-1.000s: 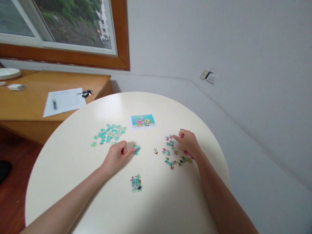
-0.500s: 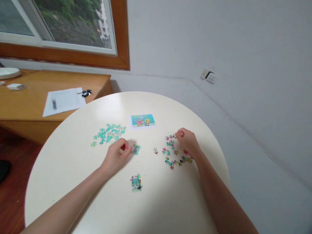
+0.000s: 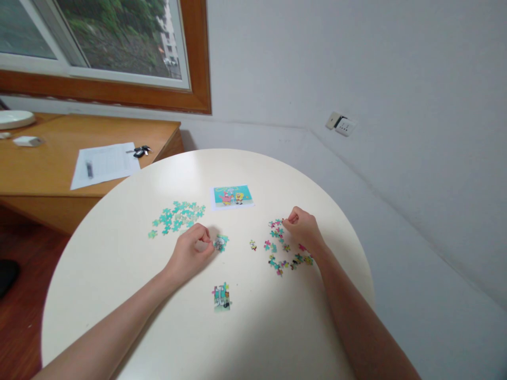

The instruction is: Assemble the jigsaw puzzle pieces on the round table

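My left hand (image 3: 191,252) rests on the round cream table (image 3: 119,274) with its fingers curled, the fingertips touching a small joined cluster of puzzle pieces (image 3: 221,243). My right hand (image 3: 304,229) is closed in a pinch at the far edge of a scatter of pink, teal and yellow pieces (image 3: 285,253); what it pinches is too small to make out. A pile of teal pieces (image 3: 177,216) lies left of my left hand. A small assembled block (image 3: 222,297) sits nearer to me. A reference picture card (image 3: 232,196) lies at the far side.
A single loose piece (image 3: 252,244) lies between the hands. A wooden desk (image 3: 47,163) at the left carries a sheet of paper (image 3: 103,164) and keys (image 3: 139,151). White walls close in at the right, with a socket (image 3: 340,125).
My left hand's fingers have curled tighter over the small cluster. My right hand has lifted slightly and closed into a pinch at the scatter's far edge.
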Demonstrator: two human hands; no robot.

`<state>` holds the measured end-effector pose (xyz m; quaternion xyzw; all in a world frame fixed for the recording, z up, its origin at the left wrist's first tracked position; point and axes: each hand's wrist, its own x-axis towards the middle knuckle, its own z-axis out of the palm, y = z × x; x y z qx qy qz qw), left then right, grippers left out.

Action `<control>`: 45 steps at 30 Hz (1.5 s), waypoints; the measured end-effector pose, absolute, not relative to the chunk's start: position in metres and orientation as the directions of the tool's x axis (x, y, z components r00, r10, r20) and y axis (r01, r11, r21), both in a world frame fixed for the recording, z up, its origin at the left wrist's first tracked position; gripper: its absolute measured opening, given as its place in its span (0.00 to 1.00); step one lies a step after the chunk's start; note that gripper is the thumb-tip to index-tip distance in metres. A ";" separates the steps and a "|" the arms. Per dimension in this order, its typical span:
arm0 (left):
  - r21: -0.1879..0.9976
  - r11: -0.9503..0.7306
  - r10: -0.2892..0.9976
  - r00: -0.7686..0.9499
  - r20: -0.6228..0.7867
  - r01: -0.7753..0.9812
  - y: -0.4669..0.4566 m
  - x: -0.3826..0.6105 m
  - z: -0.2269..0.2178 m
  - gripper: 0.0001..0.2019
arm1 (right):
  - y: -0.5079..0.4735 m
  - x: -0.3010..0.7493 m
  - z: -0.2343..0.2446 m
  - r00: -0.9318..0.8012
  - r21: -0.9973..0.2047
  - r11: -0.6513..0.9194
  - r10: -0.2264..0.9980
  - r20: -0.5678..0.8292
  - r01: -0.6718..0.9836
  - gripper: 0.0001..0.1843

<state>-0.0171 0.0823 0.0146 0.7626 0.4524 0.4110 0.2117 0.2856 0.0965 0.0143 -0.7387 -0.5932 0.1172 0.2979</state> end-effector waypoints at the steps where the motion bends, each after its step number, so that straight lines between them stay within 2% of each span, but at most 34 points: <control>1: 0.696 -0.501 0.864 0.253 0.435 0.515 0.082 -0.017 0.014 0.08 | 0.096 0.286 0.014 0.257 -0.582 -0.105 0.949 0.184 0.806 0.06; 8: 0.711 -0.483 0.875 0.242 0.420 0.512 0.085 -0.019 0.013 0.07 | 0.097 0.287 0.012 0.209 -0.581 -0.019 0.942 0.264 0.814 0.08; 17: 0.850 -0.283 0.959 0.142 0.244 0.444 0.084 -0.020 0.010 0.08 | 0.099 0.285 0.012 0.218 -0.578 -0.006 0.930 0.296 0.816 0.07; 28: 0.796 -0.276 0.957 0.077 0.279 0.538 0.085 -0.026 0.025 0.07 | 0.097 0.281 0.014 0.156 -0.565 0.078 0.922 0.355 0.821 0.08; 34: 0.782 -0.275 0.960 0.115 0.256 0.559 0.086 -0.026 0.019 0.06 | 0.096 0.272 0.013 0.122 -0.566 0.128 0.916 0.383 0.814 0.09; 38: 0.759 -0.288 0.958 0.161 0.239 0.584 0.090 -0.026 0.007 0.08 | 0.079 0.235 0.021 -0.015 -0.562 0.271 0.908 0.418 0.781 0.09; 41: 0.770 -0.280 0.960 0.153 0.235 0.573 0.094 -0.027 -0.001 0.09 | 0.056 0.197 0.026 -0.302 -0.536 0.477 0.873 0.384 0.697 0.08; 43: 0.787 -0.269 0.963 0.129 0.239 0.555 0.096 -0.028 -0.003 0.10 | 0.040 0.177 0.028 -0.494 -0.527 0.585 0.809 0.320 0.616 0.03; 45: 0.798 -0.259 0.965 0.107 0.241 0.544 0.097 -0.027 -0.004 0.10 | 0.028 0.165 0.031 -0.625 -0.528 0.640 0.743 0.240 0.558 0.09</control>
